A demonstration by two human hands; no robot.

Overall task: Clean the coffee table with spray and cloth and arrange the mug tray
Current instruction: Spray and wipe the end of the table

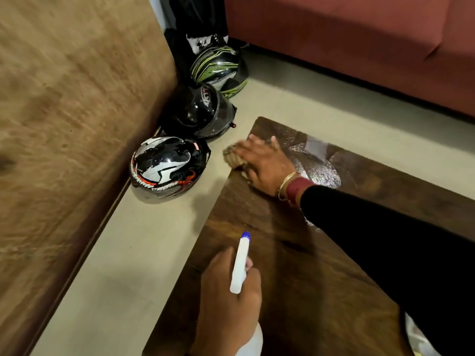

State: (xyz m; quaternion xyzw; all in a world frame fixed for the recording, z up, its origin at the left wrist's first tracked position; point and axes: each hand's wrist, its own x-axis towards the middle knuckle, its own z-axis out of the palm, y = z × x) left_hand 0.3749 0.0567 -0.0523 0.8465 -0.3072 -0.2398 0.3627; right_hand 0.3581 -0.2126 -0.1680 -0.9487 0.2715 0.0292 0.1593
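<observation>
The dark wooden coffee table [321,273] fills the lower right of the head view. My right hand [262,163] presses a brownish cloth [232,156] flat on the table's far left corner, with the cloth partly over the edge. A wet, shiny patch [316,165] lies just right of that hand. My left hand [228,299] grips a white spray bottle [240,263] with a blue nozzle tip, held above the table's near left part and pointing away from me. No mug tray is visible.
Three motorcycle helmets stand on the floor left of the table: a white-and-black one [167,165], a black one [198,111] and a green-striped one [218,68]. A brown sofa [64,124] rises on the left, a reddish sofa [359,42] behind. Pale floor [123,265] runs between.
</observation>
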